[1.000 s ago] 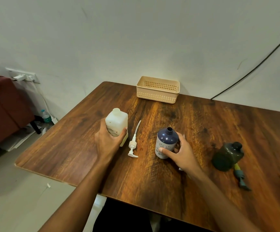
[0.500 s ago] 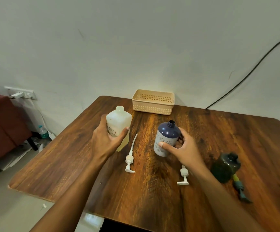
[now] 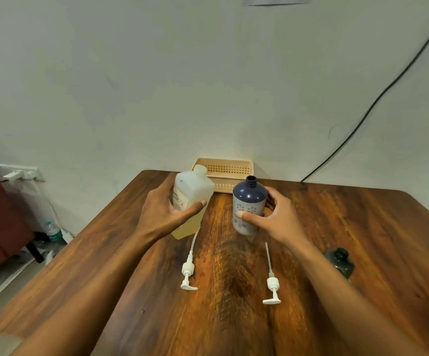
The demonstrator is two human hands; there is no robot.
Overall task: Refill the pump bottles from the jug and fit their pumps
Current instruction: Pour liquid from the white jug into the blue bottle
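While hands grip bottles | wooden table (image 3: 362, 227) | white wall (image 3: 157, 86)

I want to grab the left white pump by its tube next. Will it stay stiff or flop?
The pump has a long thin tube on a chunkier head, so it would likely droop head-down. It looks light. Lying on the table, it may skid when nudged.

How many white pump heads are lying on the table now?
2. One white plastic pump lies below the translucent jug; the other white plastic pump lies below the dark blue bottle. Another may be hidden behind the right arm.
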